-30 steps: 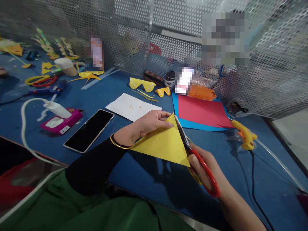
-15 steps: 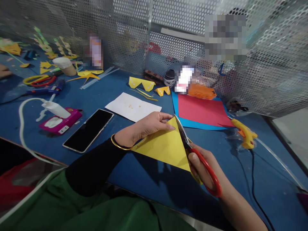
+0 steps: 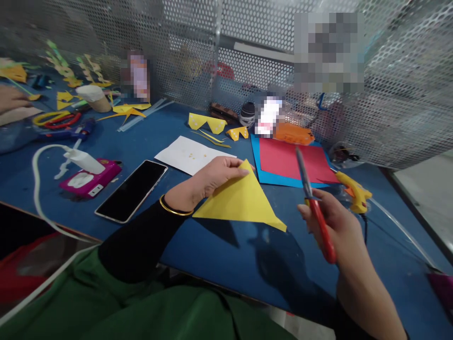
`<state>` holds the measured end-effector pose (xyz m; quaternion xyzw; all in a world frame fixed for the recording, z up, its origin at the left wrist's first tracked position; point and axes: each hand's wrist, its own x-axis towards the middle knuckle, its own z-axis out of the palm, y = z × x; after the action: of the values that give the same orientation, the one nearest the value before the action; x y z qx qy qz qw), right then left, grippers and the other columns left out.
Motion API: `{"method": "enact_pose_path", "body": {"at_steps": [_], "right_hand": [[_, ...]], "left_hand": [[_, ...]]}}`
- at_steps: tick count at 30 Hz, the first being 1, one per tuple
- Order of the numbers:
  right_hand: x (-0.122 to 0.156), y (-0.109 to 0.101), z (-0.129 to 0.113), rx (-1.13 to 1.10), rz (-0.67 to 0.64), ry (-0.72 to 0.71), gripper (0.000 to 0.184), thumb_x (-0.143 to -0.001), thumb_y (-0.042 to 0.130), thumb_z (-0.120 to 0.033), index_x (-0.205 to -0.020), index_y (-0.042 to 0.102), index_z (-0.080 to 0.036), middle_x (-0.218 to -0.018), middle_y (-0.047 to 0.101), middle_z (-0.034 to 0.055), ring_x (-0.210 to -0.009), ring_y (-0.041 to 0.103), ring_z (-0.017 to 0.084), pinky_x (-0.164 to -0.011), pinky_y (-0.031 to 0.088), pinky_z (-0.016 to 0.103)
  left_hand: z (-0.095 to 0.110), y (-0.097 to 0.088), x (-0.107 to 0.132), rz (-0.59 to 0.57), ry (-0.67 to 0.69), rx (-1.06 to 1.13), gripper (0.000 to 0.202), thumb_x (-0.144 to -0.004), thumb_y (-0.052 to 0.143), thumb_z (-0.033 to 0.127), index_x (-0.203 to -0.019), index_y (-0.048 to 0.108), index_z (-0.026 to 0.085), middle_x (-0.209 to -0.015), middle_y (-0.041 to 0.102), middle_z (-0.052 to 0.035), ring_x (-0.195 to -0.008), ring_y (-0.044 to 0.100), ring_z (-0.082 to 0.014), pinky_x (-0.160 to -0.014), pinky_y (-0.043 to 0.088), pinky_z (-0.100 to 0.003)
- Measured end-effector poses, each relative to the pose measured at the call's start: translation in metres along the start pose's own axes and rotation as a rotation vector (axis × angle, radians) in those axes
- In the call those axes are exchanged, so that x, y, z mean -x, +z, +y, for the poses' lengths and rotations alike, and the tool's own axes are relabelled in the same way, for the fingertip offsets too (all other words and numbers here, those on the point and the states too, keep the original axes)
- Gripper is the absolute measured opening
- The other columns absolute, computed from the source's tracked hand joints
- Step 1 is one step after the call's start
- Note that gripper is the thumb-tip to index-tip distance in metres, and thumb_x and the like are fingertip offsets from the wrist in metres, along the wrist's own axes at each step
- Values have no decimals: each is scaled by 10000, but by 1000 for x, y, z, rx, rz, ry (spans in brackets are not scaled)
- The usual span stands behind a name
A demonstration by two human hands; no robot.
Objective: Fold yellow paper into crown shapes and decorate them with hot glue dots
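A folded triangle of yellow paper (image 3: pixel 240 200) is pinched near its top corner by my left hand (image 3: pixel 219 177), which wears a gold bangle at the wrist. The paper is held up over the blue table, and a narrow flap sticks out at its lower right. To the right of the paper, and apart from it, my right hand (image 3: pixel 336 219) grips red-handled scissors (image 3: pixel 320 226). Their blades look closed and point up and away from me. Behind my left hand lies a white sheet (image 3: pixel 184 153) with small yellowish specks on it.
A black-screened phone (image 3: pixel 132 191) and a magenta power socket (image 3: pixel 92 177) lie on the left. Red paper (image 3: pixel 293 160) on blue paper sits behind the scissors. A yellow glue gun (image 3: pixel 356 191) rests at right. Yellow paper cut-outs (image 3: pixel 207 123) stand farther back. Another person's hand (image 3: pixel 14 99) shows at far left.
The scissors have come away from the yellow paper's right edge and moved right with my right hand. My left hand has shifted slightly left with the paper. The other person's hand reaches farther in.
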<state>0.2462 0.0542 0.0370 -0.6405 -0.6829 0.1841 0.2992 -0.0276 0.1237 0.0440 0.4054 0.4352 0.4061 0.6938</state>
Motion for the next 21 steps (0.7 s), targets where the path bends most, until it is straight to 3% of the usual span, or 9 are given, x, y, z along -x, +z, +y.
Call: {"method": "enact_pose_path", "body": {"at_steps": [3, 6, 11, 14, 18, 21], "right_hand": [[-10, -8, 13, 514, -63, 20, 527, -774, 637, -641, -1127, 687, -252, -739, 708, 51, -633, 649, 246, -518, 370, 303], [-17, -6, 27, 758, -178, -27, 443, -820, 595, -566, -1136, 723, -283, -790, 747, 64, -664, 671, 257, -533, 359, 306], [-20, 2, 47, 767, -232, -133, 435, -885, 528, -451, -1266, 687, -313, -1053, 757, 68, -788, 694, 231, -613, 428, 307], [-19, 1, 50, 766, -235, -162, 423, -907, 519, -429, -1269, 691, -291, -1038, 731, 92, -779, 676, 226, -629, 432, 319], [-13, 9, 37, 645, -79, -281, 374, -943, 504, -484, -1080, 749, -237, -1032, 707, 120, -883, 658, 253, -677, 444, 338], [-10, 28, 22, 443, -132, -281, 364, -914, 551, -527, -1057, 726, -242, -1033, 701, 90, -792, 650, 205, -659, 435, 317]], "left_hand": [[6, -12, -5, 130, 94, 72, 74, -752, 763, 198, -785, 718, 149, -761, 732, -47, -654, 679, -153, -690, 536, -297], [8, -22, -11, 212, 215, 160, 112, -723, 787, 189, -773, 692, 156, -770, 727, -30, -694, 677, -149, -718, 532, -285], [6, -18, -11, 210, 190, 180, 108, -736, 760, 184, -760, 655, 174, -729, 699, -4, -696, 661, -142, -729, 523, -276], [1, -11, -9, 174, 141, 183, 84, -753, 743, 180, -787, 666, 177, -723, 696, 1, -687, 661, -141, -739, 531, -286], [-4, -3, -8, 142, 80, 184, 64, -780, 728, 185, -776, 666, 169, -740, 709, -17, -701, 663, -153, -769, 529, -313], [-7, 1, -6, 120, 41, 192, 59, -792, 717, 178, -775, 661, 168, -736, 705, -15, -701, 655, -147, -767, 515, -308]]}}
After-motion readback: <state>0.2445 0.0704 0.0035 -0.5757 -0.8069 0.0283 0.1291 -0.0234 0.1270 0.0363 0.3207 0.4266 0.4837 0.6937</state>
